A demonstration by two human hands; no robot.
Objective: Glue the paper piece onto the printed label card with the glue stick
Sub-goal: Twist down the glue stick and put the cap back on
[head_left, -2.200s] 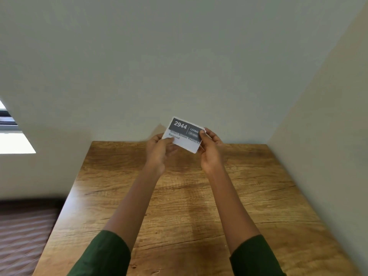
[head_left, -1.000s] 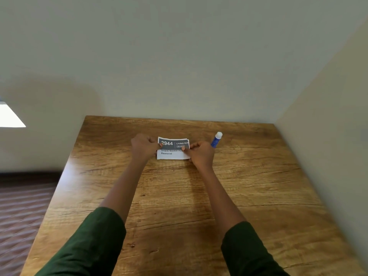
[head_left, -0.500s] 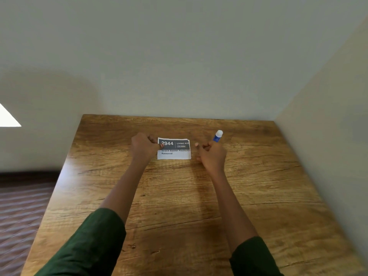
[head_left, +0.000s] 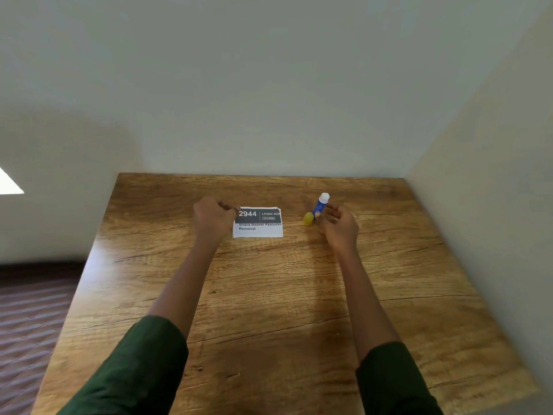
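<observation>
Lying flat on a wooden table (head_left: 269,295), a printed label card (head_left: 258,222) is seen near the far middle of the tabletop. A dark band across its top carries the number 2944 in white, and black text is printed on the white part below. A thin white margin shows along its far edge; whether that is a separate sheet cannot be told.

The left hand (head_left: 214,218) is placed just beside the card's left edge, its fingers curled inward, and a fingertip is set against the card's upper left corner. Whether the corner is pinched or only pressed down cannot be told.

A blue glue stick (head_left: 319,205) with a white end is found to the right of the card, well apart from it, tilted so that the white end points away from the person. A small rounded yellow piece (head_left: 308,218) is seen at its nearer end, touching or just beside it.

The right hand (head_left: 339,224) is held just beside the glue stick, with loosely curled fingers and the thumb brought up against the blue barrel. Whether the stick is truly grasped cannot be told.

Both forearms are bare, and dark green sleeves (head_left: 134,369) are pushed up towards the elbows. Pale walls (head_left: 269,100) are met by the table at its far and right edges, and a striped floor (head_left: 30,310) is visible at the left.
</observation>
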